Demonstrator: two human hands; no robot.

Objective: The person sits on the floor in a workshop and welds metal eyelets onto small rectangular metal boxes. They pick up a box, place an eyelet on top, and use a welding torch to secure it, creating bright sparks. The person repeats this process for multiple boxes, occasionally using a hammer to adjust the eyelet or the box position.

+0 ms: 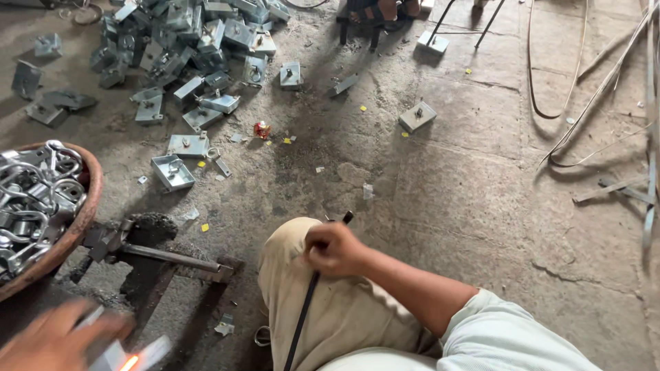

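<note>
Head view. The right hand, fingers curled and pinched around a thin black rod, rests on the bent knee; the rod's long axis runs steeply, upper tip toward the floor ahead, lower end toward the body. The left hand, blurred at lower left, closes on a pale metal piece beside an orange glow; its finger spread cannot be told. Judged step: holding stock between operations; a next move would call for steadying the rod. Nearby: a basin of shackles, scattered grey metal boxes.
</note>
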